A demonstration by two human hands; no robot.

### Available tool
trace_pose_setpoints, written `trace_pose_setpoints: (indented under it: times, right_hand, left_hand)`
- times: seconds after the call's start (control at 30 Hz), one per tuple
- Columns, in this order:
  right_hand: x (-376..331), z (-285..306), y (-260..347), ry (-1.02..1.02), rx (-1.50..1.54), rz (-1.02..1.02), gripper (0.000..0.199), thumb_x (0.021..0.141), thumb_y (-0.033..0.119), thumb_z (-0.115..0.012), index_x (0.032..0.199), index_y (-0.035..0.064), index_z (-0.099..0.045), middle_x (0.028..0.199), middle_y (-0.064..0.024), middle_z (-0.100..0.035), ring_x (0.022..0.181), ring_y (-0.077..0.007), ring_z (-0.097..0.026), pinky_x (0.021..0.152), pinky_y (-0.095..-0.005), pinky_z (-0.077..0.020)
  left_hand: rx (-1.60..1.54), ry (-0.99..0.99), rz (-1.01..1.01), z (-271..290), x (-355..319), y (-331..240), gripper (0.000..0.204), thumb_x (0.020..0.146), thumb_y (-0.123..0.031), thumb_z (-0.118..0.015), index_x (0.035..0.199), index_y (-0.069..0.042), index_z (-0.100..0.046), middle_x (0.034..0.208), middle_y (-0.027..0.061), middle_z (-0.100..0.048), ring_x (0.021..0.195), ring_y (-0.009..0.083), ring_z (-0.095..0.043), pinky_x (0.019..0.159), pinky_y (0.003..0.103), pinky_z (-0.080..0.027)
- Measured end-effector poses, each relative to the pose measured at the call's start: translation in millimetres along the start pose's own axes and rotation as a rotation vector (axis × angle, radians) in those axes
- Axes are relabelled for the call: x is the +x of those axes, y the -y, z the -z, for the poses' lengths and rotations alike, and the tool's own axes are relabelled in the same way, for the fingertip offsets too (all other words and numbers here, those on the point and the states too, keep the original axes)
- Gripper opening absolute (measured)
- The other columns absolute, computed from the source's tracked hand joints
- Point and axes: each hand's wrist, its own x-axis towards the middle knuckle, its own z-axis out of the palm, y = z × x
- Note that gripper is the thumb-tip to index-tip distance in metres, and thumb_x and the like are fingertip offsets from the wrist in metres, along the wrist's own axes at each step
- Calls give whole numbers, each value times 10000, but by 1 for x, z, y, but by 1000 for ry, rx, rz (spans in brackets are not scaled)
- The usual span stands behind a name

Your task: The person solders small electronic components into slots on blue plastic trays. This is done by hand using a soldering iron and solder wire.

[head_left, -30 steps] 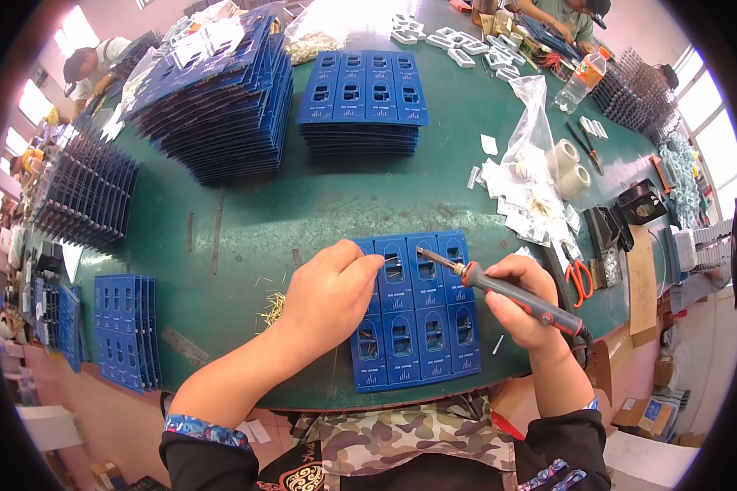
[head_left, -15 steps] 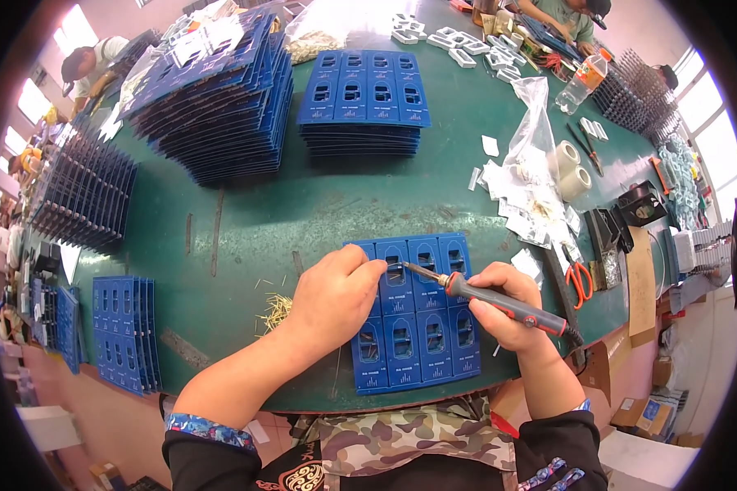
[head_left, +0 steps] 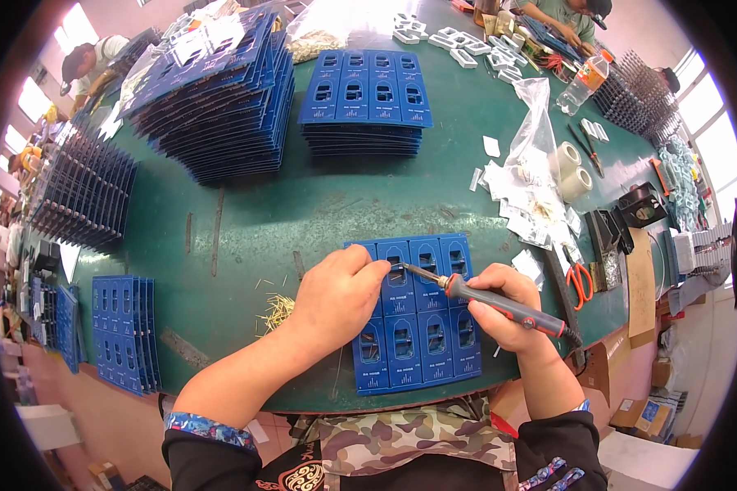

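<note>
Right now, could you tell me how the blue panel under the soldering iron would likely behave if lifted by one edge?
The blue panel lies flat and thin, so it probably stays stiff and feels light. Its rows of cut-out windows may let it flex or snap slightly. The left hand presses it down, suggesting it slides easily on the green table.

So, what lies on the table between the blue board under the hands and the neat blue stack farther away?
In the head view, only bare green table separates the blue board from the neat blue stack.

A single head-worn fisheye looks steeply down and forward over the green surface (head_left: 303, 213), close above the person's own forearms (entering from the lower edge); straight lines bow toward its dark rim.
</note>
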Motion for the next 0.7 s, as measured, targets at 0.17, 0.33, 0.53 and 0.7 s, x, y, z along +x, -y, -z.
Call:
trace_pose_setpoints:
  times: [0.17, 0.33, 0.53, 0.7]
  right_hand:
    - [-5, 3, -5, -48, 33, 2, 191, 772, 83, -705, 927, -10, -643, 775, -97, -629, 653, -160, -583, 586, -284, -445]
    - [-4, 1, -2, -40, 50, -14, 183, 773, 89, -706, 916, -9, -647, 777, -96, -632, 651, -160, -582, 585, -282, -441]
    - [-3, 1, 0, -18, 7, 8, 190, 772, 100, -710, 916, -9, -651, 771, -99, -635, 646, -169, -587, 585, -286, -449]
    - [-3, 0, -1, -9, 6, 7, 188, 770, 102, -711, 910, -9, -651, 770, -100, -636, 649, -173, -592, 584, -289, -454]
  left_hand:
    - [-33, 4, 32, 3, 1, -3, 149, 793, -17, -676, 941, -27, -667, 813, 99, -600, 743, 294, -619, 632, 390, -520]
    - [-5, 31, 16, 5, -1, -4, 147, 794, -22, -682, 940, -30, -667, 814, 96, -599, 742, 294, -617, 630, 386, -520]
    - [6, 32, 14, 3, -1, -4, 157, 786, -19, -688, 941, -34, -664, 819, 92, -594, 749, 296, -616, 629, 391, -520]
    - [7, 34, 6, 3, -2, -3, 161, 784, -19, -689, 943, -32, -664, 817, 93, -587, 745, 298, -612, 626, 395, -517]
